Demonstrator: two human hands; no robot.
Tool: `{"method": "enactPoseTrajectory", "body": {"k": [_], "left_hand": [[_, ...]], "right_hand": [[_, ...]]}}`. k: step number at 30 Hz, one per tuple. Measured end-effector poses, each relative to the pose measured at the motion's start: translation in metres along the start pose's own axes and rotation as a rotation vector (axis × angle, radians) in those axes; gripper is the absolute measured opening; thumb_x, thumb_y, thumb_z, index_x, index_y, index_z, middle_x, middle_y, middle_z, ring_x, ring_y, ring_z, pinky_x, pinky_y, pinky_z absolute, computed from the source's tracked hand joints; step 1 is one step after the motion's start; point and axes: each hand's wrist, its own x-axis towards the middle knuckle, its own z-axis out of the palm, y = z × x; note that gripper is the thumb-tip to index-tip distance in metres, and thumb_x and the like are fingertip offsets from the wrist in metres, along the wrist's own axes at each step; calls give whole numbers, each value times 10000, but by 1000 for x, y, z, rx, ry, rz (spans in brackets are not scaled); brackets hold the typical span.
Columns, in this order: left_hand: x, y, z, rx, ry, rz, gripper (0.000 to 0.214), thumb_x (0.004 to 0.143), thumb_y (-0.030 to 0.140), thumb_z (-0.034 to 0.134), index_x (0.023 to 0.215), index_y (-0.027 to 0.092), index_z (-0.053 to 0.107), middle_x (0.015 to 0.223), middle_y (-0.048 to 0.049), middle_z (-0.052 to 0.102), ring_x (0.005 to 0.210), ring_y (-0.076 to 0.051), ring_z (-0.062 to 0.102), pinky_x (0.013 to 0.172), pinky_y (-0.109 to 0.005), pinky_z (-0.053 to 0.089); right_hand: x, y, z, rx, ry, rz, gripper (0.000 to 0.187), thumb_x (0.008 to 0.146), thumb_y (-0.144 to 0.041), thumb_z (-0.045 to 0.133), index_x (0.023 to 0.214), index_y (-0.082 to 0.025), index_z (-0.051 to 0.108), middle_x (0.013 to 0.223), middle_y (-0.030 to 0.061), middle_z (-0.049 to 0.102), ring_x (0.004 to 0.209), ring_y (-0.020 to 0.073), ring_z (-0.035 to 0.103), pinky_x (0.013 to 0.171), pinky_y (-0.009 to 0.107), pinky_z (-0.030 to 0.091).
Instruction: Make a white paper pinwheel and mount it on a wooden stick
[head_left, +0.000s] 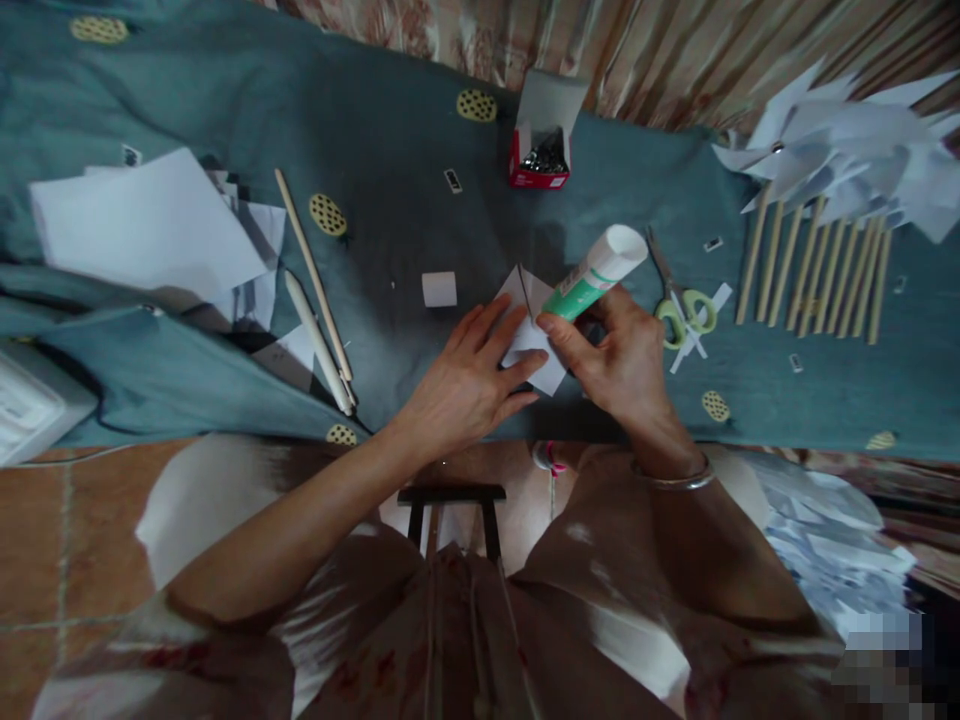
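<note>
A large glue stick [592, 275] with a green and white body is gripped in my right hand [626, 350], tilted with its lower end at a small square of white paper [551, 375]. The paper lies on the cloth and has a dark slit or fold line running in from its far corner. My left hand [487, 370] rests on the paper's left side, palm down with fingers spread. A short white cylinder [439, 289], which looks like the glue cap, lies left of the paper. Green-handled scissors [686, 310] lie right of my right hand, on thin paper strips.
Paper pinwheels [847, 150] on wooden sticks lie in a row at the right. An open red box [540, 165] of small metal pieces stands at the back. White sheets [150, 225], a wooden stick [311, 265] and a pale pen-like tool [319, 345] lie left.
</note>
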Motion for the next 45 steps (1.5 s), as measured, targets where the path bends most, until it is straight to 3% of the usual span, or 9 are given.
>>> {"method": "enactPoseTrajectory", "body": {"k": [16,32,38,45], "left_hand": [[1,2,-2,-5,-22,-13,402,951,377,631,1308,193,622,1538,-225,464,1486,-418,353,1146,-662,366],[0,1,-2,14,-35,-17,440,953,401,624,1353,221,583,1547,-200,455,1498,-403,339,1158,-662,356],[1,1,-3,18,-54,-20,415,953,391,625,1325,207,604,1557,-200,445,1502,-407,331,1166,-665,346],[1,2,-4,5,-51,-27,411,938,364,652,1311,196,618,1553,-206,454,1496,-409,343,1172,-669,337]], "right_hand": [[0,-5,0,31,25,17,397,868,-673,588,802,-282,581,720,25,682,666,236,639,664,411,536],[-4,-7,2,-37,-42,-31,289,923,-563,584,945,-274,597,861,64,715,791,257,669,744,411,530],[-6,-7,3,-30,-31,-57,333,912,-608,565,959,-282,615,815,51,692,808,277,677,740,424,537],[-10,-7,3,-60,-11,-102,343,916,-632,540,867,-295,576,793,53,666,806,284,670,749,445,549]]}}
